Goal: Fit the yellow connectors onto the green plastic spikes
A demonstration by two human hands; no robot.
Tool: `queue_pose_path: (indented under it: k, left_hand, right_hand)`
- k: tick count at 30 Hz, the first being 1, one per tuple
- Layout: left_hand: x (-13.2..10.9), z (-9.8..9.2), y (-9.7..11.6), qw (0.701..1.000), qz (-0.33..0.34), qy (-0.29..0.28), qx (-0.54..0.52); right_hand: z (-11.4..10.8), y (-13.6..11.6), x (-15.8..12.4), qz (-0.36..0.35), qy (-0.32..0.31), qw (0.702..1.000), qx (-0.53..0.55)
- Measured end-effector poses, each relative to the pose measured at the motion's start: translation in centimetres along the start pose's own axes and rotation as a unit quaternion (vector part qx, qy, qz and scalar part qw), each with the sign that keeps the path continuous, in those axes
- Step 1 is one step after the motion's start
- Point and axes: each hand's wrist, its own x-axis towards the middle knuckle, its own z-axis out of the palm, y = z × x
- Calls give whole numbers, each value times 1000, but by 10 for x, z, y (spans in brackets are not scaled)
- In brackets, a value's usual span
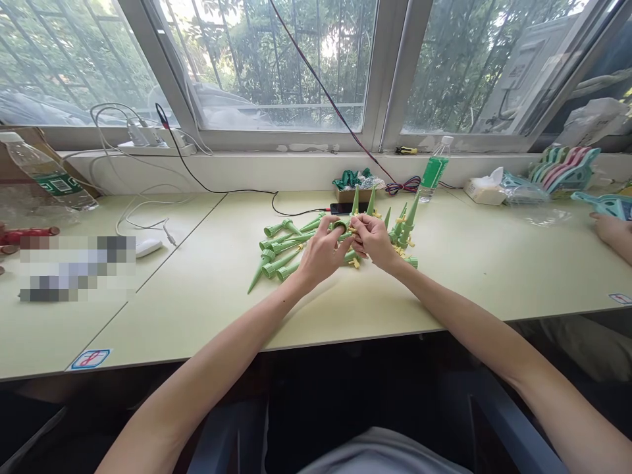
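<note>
My left hand point(322, 253) is curled part-way closed around a green plastic spike point(340, 227), its round mouth showing past my fingers; the rest of its length is hidden, so I can't tell how it runs. My right hand point(374, 241) is drawn into a tight pinch, thumb against fingertips, on a small yellow fitting point(352, 230) right beside the green part. Both pieces sit between my hands, in front of the other spikes at the middle of the tabletop point(474, 263). Whether fitting and spike touch is too small to see.

As I judge it, this is a two-handed join — the left should act as the vice, the right should do the fine work. I'd grip the spike by its thick end, near the joint, so it can't roll or flex, and turn it until the opening faces my right fingertips. The yellow fitting wants lining up square; pushed in at a slant, it could jam or slip from the pinch. Firm, even pressure beats a hard shove.

Elbow room matters too — loose spikes point(284, 247) lie to the left, and on the right a cluster of upright spikes point(409, 222) could topple if my right wrist swings wide. The black phone point(340, 209) lies just behind, best left unbumped.
</note>
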Motion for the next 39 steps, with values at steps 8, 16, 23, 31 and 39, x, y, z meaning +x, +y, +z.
queue_pose_path:
  k: [8,16,23,31,39]
  left_hand:
    - [3,0,1,999,-43,17,-15]
    - [3,2,1,997,-53,34,-34]
    - [5,2,-1,995,-64,74,-30]
    - [9,-3,2,990,-94,94,-38]
    - [6,-2,6,991,-89,72,-64]
  right_hand:
    - [3,2,-1,-42,11,999,-24]
    - [0,7,-3,-60,7,996,-68]
    - [0,7,-3,-71,-13,994,-78]
    - [0,6,-5,-93,-39,984,-149]
    - [-2,9,-4,-120,-7,976,-182]
